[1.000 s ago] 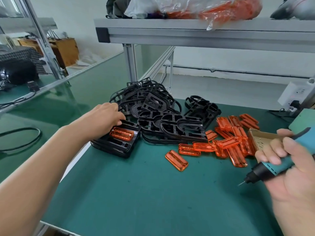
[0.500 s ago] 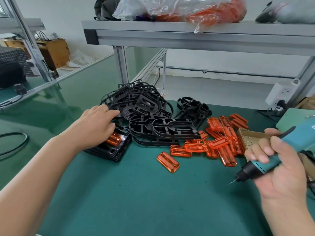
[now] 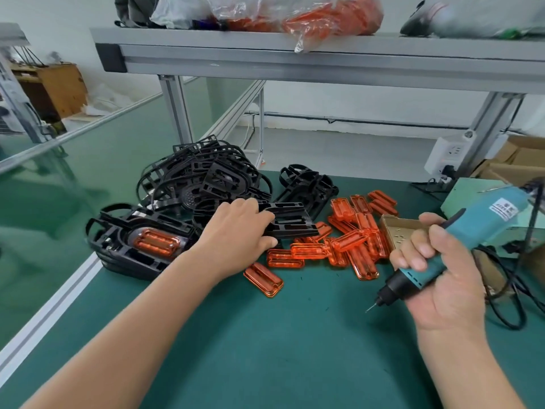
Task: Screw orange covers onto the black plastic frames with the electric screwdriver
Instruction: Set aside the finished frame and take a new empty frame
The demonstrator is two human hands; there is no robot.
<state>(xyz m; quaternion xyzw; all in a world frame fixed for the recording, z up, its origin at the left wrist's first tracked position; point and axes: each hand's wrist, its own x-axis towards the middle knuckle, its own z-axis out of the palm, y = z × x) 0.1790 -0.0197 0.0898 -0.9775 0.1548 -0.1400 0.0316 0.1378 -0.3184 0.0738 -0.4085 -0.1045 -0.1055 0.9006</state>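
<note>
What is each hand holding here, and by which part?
Right hand grips the electric screwdriver around its lower barrel. Left hand pinches a black frame at its left end.

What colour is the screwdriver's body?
The electric screwdriver is teal with a black nose, in the head view.

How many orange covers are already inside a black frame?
1: an orange cover sits in the top frame of the left stack; frames beneath may hide more.
</note>
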